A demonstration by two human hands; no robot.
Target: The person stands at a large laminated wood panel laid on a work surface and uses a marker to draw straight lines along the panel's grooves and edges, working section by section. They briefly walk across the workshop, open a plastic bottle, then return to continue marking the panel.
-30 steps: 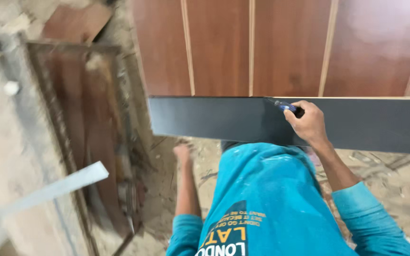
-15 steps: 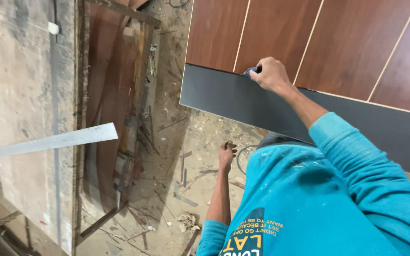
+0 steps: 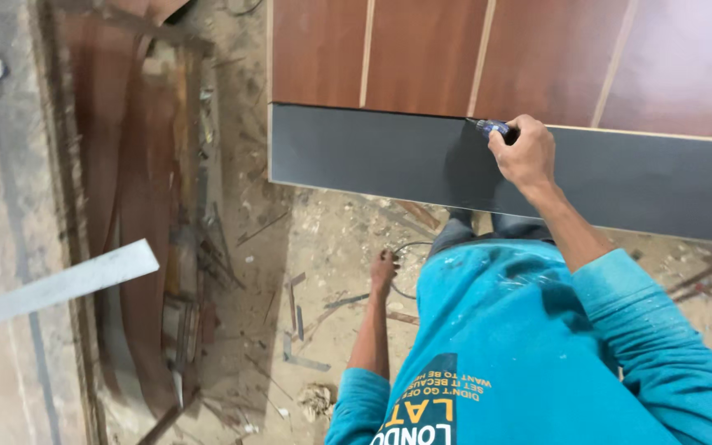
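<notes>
My right hand is shut on a small blue-handled tool. Its tip rests on the seam where the brown laminate panel meets the dark grey strip along the panel's near edge. My left hand hangs low beside my body with its fingers loose and nothing in it. It is just above the dusty floor, next to a thin black wire loop. My teal shirt fills the lower right.
Brown laminate sheets and wood strips lie in a frame at the left. A pale metal strip juts in from the left edge. Scraps and offcuts litter the floor below the panel's left corner.
The view has tilted and swung from frame to frame. My right hand stays at the seam with the tool. My left arm still hangs down by the floor.
</notes>
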